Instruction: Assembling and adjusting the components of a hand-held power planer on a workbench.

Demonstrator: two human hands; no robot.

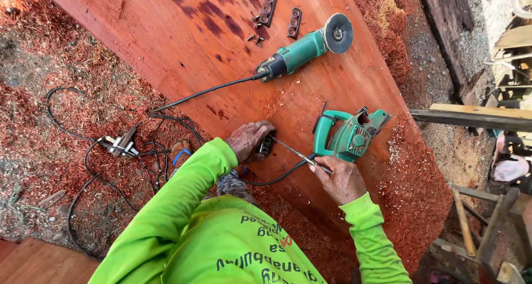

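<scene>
Looking down over a bright lime-green long-sleeve shirt w/ dark lettering across the chest (upside down from this angle). Both hands are on a big reddish wood slab (210, 34) that serves as the worktop.

Left hand (248, 141) is curled over a small dark metal hinge (266, 144), pinning it flat near the slab's lower edge. Right hand (342, 178) is closed round a thin metal screwdriver (293, 152), shaft angled up-left w/ the tip at the hinge.

Just beside the right hand: a teal power tool (349, 134) w/ a loop handle, lying on the slab; its black cord curves back under the wrists. Farther up, well apart, a teal angle grinder (302, 50) lies on its side, grey disc (338, 33) at the upper-right end, black cable (205, 93) trailing off the slab's left edge.

Near the top, two more dark hinges (267, 9) (294, 22), plus a few small screws (255, 38) between them and the grinder.

Ground on the left is carpeted w/ red sawdust (66, 51); black cords loop there round a pale plug block (119, 145). Pale shavings (402, 151) dot the slab's right edge. Planks and scrap timber (476, 115) sit off right.
</scene>
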